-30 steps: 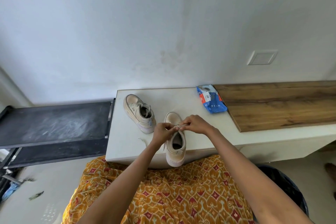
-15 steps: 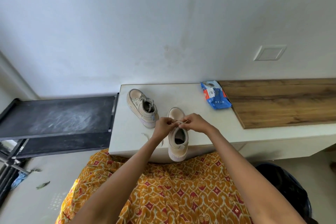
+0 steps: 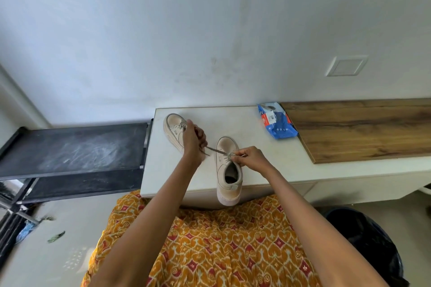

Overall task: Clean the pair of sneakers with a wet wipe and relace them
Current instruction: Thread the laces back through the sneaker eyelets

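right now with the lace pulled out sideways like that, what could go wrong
The near sneaker has its heel hanging past the edge of the white counter, so a hard tug by the left hand on the lace could tip it off. The right hand only pinches at the eyelets, so the shoe may twist.

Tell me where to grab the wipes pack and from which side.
Take the wipes pack across its two long edges, near the middle, coming down from above. It lies flat on the white counter, so nothing can slip beneath it. Its right edge sits against the wooden board, so approaching from the open left side looks easier. Both hands are busy with the lace.
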The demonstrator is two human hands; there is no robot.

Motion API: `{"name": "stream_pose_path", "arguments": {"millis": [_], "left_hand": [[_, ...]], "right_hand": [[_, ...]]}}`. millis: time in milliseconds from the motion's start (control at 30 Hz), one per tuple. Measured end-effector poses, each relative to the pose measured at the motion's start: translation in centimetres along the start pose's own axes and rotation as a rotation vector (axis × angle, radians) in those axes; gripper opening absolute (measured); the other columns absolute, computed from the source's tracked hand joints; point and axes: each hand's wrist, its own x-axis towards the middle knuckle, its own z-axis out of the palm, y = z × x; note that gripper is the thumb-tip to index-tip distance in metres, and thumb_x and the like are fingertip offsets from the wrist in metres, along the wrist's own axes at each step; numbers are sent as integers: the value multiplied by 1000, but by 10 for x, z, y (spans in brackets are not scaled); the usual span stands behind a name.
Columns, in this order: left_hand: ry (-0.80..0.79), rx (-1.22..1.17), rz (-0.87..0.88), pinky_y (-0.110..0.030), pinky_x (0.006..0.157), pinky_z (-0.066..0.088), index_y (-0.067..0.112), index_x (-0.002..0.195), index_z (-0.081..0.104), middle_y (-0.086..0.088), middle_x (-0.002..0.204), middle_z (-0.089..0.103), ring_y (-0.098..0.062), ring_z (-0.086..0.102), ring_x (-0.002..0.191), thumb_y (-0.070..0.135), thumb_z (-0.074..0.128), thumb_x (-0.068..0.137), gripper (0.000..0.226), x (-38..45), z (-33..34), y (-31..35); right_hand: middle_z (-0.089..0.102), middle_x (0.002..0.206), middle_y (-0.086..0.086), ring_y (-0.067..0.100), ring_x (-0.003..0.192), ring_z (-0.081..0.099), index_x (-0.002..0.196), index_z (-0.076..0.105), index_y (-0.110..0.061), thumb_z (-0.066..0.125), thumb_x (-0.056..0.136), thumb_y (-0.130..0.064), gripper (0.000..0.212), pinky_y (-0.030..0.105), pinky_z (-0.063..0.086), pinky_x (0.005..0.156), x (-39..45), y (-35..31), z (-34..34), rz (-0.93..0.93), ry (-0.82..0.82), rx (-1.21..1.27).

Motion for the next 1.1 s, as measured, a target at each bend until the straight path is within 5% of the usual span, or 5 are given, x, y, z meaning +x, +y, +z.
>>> {"name": "stream_pose_path", "arguments": {"millis": [167,300,567,867,1100], "left_hand": [[-509,966,256,-13,46,32,11,79,52,2,64,51,1,40,46,17,39,100,25,-8,-11,-20],[-775,1391,296,-12,62,39,3,92,63,-9,83,69,-5,58,68,8,53,93,11,0,-18,-33],[-697,1407,154,-14,46,39,12,101,39,0,70,64,-9,48,47,12,66,86,31,11,-8,-31],[-671,1644,49,-18,45,49,5,98,70,-7,70,69,-6,57,43,12,69,81,18,21,14,-27],[-540,1712,246,-28,71,47,6,89,74,-10,91,72,-21,65,85,18,75,75,19,21,10,-36]], "right_hand": [[71,105,7,18,87,67,107,71,-8,70,84,-21,27,31,56,83,2,2,-1,7,-3,-26],[69,100,5,19,89,66,110,68,-7,70,83,-23,33,30,55,83,-1,-2,-1,11,-4,-24],[70,102,8,17,90,65,107,70,-11,65,87,-17,22,25,55,79,-1,2,-2,7,-31,-3],[67,108,7,19,97,63,114,66,-11,59,91,-17,25,19,52,77,-1,-1,-9,20,-122,-4],[71,102,5,17,88,66,103,71,-15,66,86,-24,20,32,56,82,0,-1,-5,-14,-50,-76]]}}
